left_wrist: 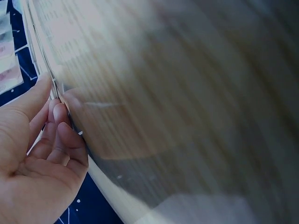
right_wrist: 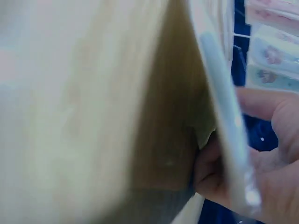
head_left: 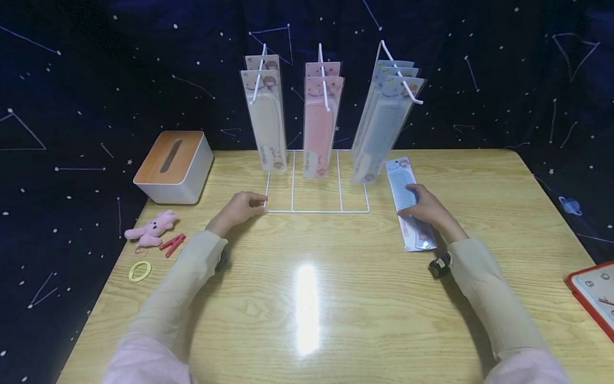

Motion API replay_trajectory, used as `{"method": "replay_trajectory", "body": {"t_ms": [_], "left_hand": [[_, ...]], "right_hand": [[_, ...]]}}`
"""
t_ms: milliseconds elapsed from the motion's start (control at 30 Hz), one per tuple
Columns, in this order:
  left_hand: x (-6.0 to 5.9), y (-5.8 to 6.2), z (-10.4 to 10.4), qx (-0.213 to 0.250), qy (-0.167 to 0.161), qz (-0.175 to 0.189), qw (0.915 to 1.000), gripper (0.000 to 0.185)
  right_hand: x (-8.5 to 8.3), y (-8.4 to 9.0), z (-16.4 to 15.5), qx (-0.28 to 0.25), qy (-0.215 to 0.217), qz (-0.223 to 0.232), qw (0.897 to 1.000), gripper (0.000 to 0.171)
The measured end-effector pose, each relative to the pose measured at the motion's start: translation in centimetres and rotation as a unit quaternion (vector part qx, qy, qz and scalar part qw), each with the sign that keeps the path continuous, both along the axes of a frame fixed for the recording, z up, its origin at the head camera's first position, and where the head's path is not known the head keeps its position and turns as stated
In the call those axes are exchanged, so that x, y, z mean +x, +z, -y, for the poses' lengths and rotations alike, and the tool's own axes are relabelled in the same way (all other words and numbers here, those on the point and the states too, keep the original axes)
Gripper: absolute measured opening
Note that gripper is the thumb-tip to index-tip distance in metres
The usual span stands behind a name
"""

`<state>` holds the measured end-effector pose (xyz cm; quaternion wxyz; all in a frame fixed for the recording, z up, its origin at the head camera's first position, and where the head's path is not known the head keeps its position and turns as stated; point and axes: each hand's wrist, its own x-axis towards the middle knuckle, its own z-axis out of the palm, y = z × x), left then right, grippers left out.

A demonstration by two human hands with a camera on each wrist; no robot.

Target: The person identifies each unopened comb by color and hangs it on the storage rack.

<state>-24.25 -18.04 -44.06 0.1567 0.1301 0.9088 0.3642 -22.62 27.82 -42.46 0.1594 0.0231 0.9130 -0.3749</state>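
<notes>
A white wire rack [head_left: 316, 210] stands at the back of the wooden table [head_left: 307, 320]. Its three hooks carry packaged combs: beige [head_left: 266, 122], pink [head_left: 318, 125] and blue [head_left: 384, 122]. My left hand [head_left: 259, 204] pinches the front left corner of the rack's base; the left wrist view shows the wire [left_wrist: 44, 60] running between thumb and fingers [left_wrist: 58, 112]. Right of the rack, one more blue comb pack [head_left: 405, 186] lies on the table. My right hand [head_left: 416, 204] grips it, and in the right wrist view the pack [right_wrist: 224, 102] has its edge raised, with fingers [right_wrist: 210, 175] under it.
A white tissue box with a wooden lid [head_left: 174, 166] stands at the back left. A pink plush toy [head_left: 151, 226], a red clip [head_left: 172, 244] and a yellow hair ring [head_left: 139, 271] lie near the left edge. A red-framed clock [head_left: 595, 293] sits at the right edge.
</notes>
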Motion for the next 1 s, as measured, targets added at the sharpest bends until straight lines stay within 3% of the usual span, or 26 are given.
{"method": "replay_trajectory", "body": {"t_ms": [200, 367, 500, 600, 733, 767, 867, 1000], "left_hand": [[0.0, -0.2, 0.1, -0.001, -0.003, -0.002, 1.0, 0.044], [0.0, -0.2, 0.1, 0.001, -0.001, 0.002, 1.0, 0.044], [-0.1, -0.1, 0.1, -0.001, -0.003, -0.004, 1.0, 0.044], [-0.1, -0.2, 0.1, -0.001, 0.0, -0.007, 1.0, 0.044], [-0.2, -0.2, 0.0, 0.0, 0.0, -0.012, 0.9999, 0.044], [-0.1, -0.1, 0.0, -0.001, -0.002, -0.014, 0.9999, 0.044], [0.0, 0.0, 0.0, 0.002, -0.003, -0.013, 0.9999, 0.043], [0.0, 0.1, 0.0, 0.004, -0.002, -0.011, 0.9999, 0.043]], "right_hand": [[2.5, 0.4, -0.5, -0.071, -0.059, -0.028, 0.995, 0.09], [4.8, 2.6, -0.3, -0.103, -0.11, -0.114, 0.982, 0.089], [6.8, 5.4, 0.9, -0.137, -0.149, -0.228, 0.952, 0.084], [8.4, 7.4, 2.5, -0.221, -0.149, -0.323, 0.908, 0.081], [10.3, 8.8, 4.6, -0.323, -0.085, -0.423, 0.842, 0.079], [10.6, 8.9, 5.0, -0.331, -0.066, -0.437, 0.834, 0.079], [11.2, 8.8, 6.0, -0.333, -0.022, -0.457, 0.825, 0.079], [11.3, 8.1, 6.6, -0.336, 0.005, -0.437, 0.835, 0.082]]}}
